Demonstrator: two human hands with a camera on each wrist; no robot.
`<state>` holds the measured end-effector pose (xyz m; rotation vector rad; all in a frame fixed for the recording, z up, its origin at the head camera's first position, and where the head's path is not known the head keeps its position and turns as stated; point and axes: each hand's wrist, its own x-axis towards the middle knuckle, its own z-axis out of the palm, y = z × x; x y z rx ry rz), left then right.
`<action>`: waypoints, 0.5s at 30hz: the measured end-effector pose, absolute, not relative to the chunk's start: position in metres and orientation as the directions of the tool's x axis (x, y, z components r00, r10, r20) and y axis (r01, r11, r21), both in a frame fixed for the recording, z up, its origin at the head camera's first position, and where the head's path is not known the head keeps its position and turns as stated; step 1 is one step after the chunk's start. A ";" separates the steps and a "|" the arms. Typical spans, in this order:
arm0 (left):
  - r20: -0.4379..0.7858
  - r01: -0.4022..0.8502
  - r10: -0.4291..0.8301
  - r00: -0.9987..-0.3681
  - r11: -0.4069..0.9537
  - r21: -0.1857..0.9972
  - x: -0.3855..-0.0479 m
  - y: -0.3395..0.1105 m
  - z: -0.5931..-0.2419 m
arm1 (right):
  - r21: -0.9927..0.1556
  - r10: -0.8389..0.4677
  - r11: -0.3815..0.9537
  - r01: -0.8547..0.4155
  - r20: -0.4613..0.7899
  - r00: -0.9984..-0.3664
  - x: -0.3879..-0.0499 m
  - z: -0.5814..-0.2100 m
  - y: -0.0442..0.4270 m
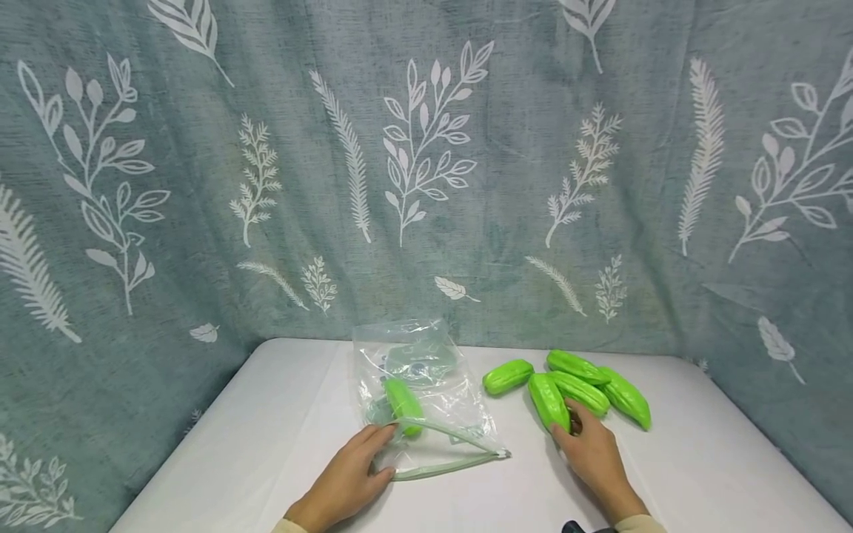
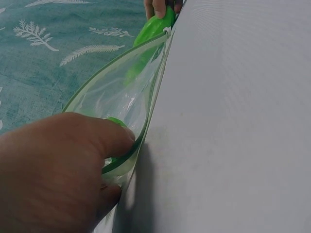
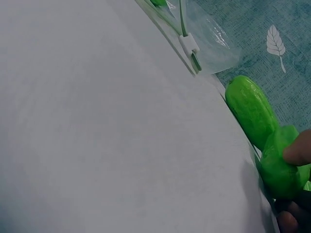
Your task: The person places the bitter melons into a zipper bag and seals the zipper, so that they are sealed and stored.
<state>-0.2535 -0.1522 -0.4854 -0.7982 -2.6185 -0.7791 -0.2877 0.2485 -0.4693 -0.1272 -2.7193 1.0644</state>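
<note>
Bagging is apparently in hand: bag (image 1: 456,403) is held gaping by pinching fingers of L hand (image 1: 349,474), green veg (image 1: 548,400) is clamped in fingers of R hand (image 1: 593,451) beside other veg (image 1: 626,398) on worktop (image 1: 266,414), & prob. must next be lifted across & inserted.

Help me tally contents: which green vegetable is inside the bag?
The leftmost green vegetable in the head view; it shows through the clear bag, while five others are outside.
</note>
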 end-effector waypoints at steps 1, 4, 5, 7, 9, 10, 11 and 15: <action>0.419 0.584 0.424 -0.803 0.700 0.411 -0.254 -0.153 -0.485 | -0.679 0.156 0.734 -0.001 0.170 -0.973 -0.288 -0.470 0.248; 0.418 0.585 0.426 -0.803 0.697 0.415 -0.254 -0.153 -0.485 | -0.680 0.154 0.733 -0.003 0.169 -0.974 -0.287 -0.469 0.249; 0.417 0.586 0.427 -0.802 0.694 0.417 -0.255 -0.152 -0.485 | -0.680 0.154 0.733 -0.003 0.171 -0.973 -0.287 -0.468 0.249; 0.412 0.586 0.429 -0.803 0.691 0.422 -0.255 -0.152 -0.486 | -0.685 0.157 0.728 -0.007 0.177 -0.972 -0.286 -0.468 0.249; 0.414 0.588 0.430 -0.802 0.691 0.421 -0.255 -0.152 -0.486 | -0.693 0.159 0.721 -0.013 0.184 -0.970 -0.285 -0.468 0.249; 0.415 0.589 0.431 -0.801 0.690 0.420 -0.254 -0.153 -0.486 | -0.696 0.159 0.718 -0.019 0.191 -0.969 -0.285 -0.468 0.249; 0.416 0.589 0.430 -0.801 0.691 0.419 -0.254 -0.153 -0.486 | -0.701 0.160 0.712 -0.025 0.197 -0.967 -0.285 -0.468 0.248; 0.418 0.590 0.432 -0.799 0.695 0.410 -0.253 -0.154 -0.486 | -0.728 0.180 0.685 -0.044 0.227 -0.957 -0.284 -0.469 0.247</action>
